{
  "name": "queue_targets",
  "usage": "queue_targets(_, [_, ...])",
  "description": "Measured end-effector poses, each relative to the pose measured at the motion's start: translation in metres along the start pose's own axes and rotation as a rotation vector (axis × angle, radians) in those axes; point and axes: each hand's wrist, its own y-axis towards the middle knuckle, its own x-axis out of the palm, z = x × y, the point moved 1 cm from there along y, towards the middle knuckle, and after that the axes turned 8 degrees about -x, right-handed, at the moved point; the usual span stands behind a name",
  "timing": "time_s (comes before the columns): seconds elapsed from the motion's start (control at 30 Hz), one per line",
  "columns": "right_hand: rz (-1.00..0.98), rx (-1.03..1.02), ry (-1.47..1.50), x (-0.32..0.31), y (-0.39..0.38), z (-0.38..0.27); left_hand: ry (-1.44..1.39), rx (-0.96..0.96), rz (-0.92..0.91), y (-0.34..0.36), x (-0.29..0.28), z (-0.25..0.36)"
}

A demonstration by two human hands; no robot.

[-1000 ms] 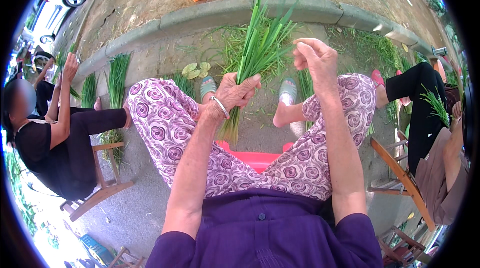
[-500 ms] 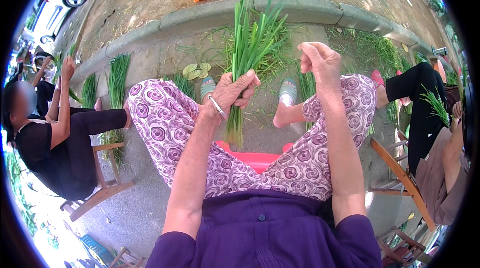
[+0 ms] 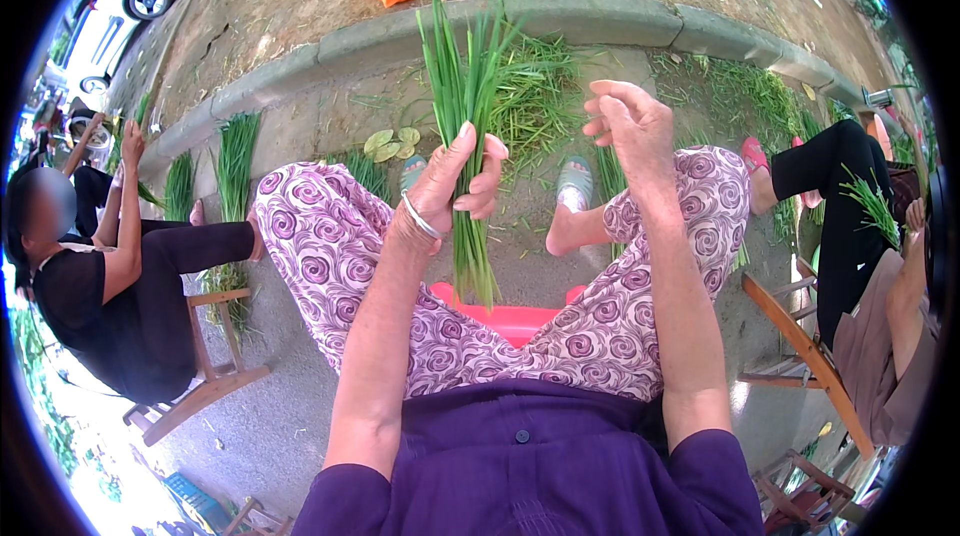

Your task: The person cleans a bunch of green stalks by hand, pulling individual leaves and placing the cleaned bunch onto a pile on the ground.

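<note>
While the left hand [image 3: 440, 188] holds a bunch of long green leaves [image 3: 466, 86] upright, its thumb pressed along the front and its fingers wrapped round the stems, the right hand [image 3: 636, 131] hovers apart from it, to the right and at about the same level. The right hand is half open, fingers loosely curled toward the bunch; no leaf shows in it, though whether its thumb and fingertips meet is hard to tell. Judging by this, the step under way is picking over the bunch by hand, and the next move would call for a steady left grip and a light right-hand pinch at a single stray leaf. Leaf tips fan out above the left hand, and paler stem ends hang below it, over a pink stool [image 3: 510, 322]. Beyond the left hand, slightly to its right, a loose pile of green trimmings [image 3: 540, 86] lies on the ground before a stone curb [image 3: 600, 21]. Well to the left hand's left lies another green bundle [image 3: 236, 161].
</note>
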Motion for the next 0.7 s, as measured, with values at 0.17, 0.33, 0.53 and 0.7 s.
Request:
queue_targets(0.17, [-0.011,-0.016,-0.019,0.000,-0.001,-0.006,0.063,-0.003,0.031,0.001,0.002,0.003])
queue_targets(0.33, [-0.024,-0.042,-0.015,0.004,-0.003,-0.013,0.282,-0.004,0.185,0.004,0.005,-0.001])
queue_targets(0.53, [-0.054,-0.096,0.074,0.008,-0.003,-0.016,0.519,0.005,0.307,0.015,0.002,-0.012])
queue_targets(0.7, [-0.059,-0.062,0.067,0.010,0.001,-0.013,0.738,0.104,0.329,0.017,-0.001,-0.022])
